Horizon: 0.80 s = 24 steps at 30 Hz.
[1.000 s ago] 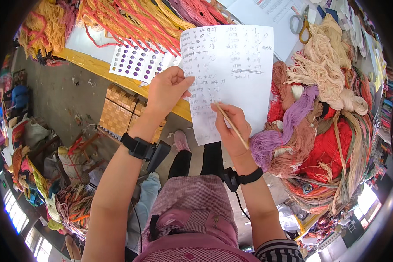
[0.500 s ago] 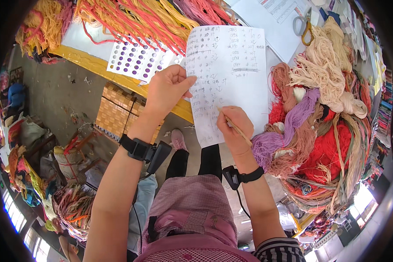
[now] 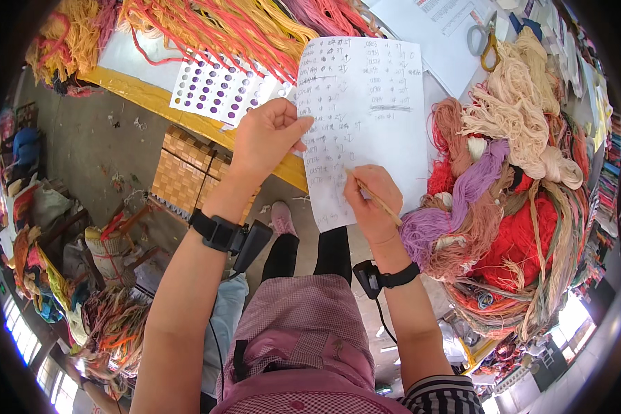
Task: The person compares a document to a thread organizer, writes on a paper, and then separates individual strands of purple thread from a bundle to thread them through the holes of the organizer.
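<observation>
A white sheet of paper (image 3: 393, 152) covered with columns of handwriting hangs partly past the table's edge. My left hand (image 3: 270, 138) is closed at its left edge, with the thumb over the margin and the fingers curled. In my right hand (image 3: 374, 219) is a thin wooden pencil (image 3: 386, 209), its tip on the paper near the lower end of the left column of writing. A card with rows of purple dots (image 3: 210, 86) lies beyond my left hand. Hanks of purple yarn (image 3: 428, 231) lie just right of my right hand.
Yellow and coral yarn (image 3: 221, 31) covers the table's far side, above its yellow edge (image 3: 127, 86). Scissors (image 3: 488, 50) rest on printed sheets (image 3: 431, 34) at the far right. Red yarn (image 3: 524, 241) heaps at the right. A woven box (image 3: 186, 169) stands on the floor.
The view has shifted slightly. My right hand has moved a little with the pencil, still at the paper. My left hand keeps its place at the paper's edge.
</observation>
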Motion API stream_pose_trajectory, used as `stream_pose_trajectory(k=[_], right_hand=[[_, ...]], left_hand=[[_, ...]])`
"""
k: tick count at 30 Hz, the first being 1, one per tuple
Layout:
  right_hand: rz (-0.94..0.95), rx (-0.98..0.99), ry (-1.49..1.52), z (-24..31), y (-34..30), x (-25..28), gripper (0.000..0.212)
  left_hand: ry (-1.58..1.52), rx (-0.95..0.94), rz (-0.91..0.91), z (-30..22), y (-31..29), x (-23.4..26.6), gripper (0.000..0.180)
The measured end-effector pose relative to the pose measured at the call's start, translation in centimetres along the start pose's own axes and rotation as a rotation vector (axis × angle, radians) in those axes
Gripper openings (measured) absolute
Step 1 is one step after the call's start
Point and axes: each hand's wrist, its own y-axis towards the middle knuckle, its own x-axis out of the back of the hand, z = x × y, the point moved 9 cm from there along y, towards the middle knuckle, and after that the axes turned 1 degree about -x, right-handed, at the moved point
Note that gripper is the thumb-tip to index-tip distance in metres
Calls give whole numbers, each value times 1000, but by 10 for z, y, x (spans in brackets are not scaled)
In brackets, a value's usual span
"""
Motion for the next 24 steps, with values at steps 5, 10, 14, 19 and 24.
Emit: stream_pose_trajectory(k=[5, 10, 14, 19, 24], right_hand=[[-5, 45, 14, 3, 0, 1, 24], [-41, -5, 12, -2, -2, 4, 24], [-14, -37, -10, -4, -1, 3, 23], [-16, -34, -14, -3, -2, 3, 23], [-12, 18, -2, -1, 0, 3, 23]], left_hand=[[43, 6, 6, 2, 0, -1, 17], [47, -13, 11, 0, 1, -1, 15], [22, -2, -25, -2, -1, 1, 16], [6, -6, -10, -2, -1, 1, 16], [38, -7, -12, -4, -1, 0, 15]])
